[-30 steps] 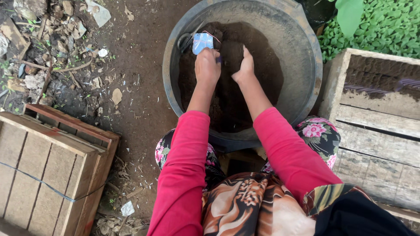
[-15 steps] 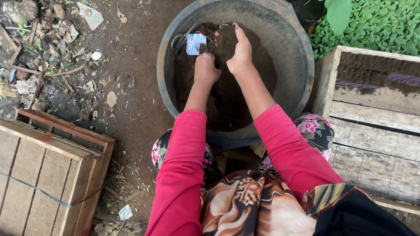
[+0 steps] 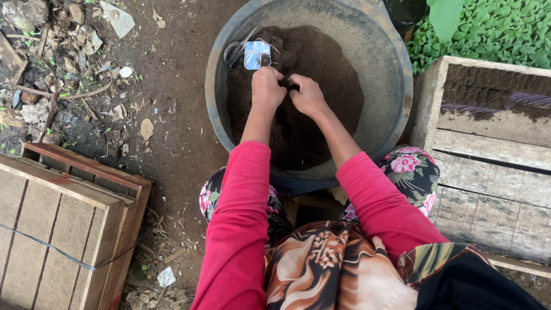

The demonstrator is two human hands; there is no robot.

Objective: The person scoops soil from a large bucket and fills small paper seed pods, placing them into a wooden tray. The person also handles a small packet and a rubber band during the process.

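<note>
A small shiny bag (image 3: 256,55) is gripped by the left hand (image 3: 267,87) over the soil (image 3: 321,69) in the far basin (image 3: 396,86); right hand (image 3: 306,95) fingers are pinched closed beside it. Soil could be spilled if the bag's mouth is missed.

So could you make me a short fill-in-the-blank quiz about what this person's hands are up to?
1. Both hands are inside a round grey ____ of dark soil.
2. The left hand and right hand are close together over the ____.
3. Just beyond the left hand lies a small ____ packet.
4. Wooden ____ stand on either side.

Missing words: tub; soil; blue; crates
</note>
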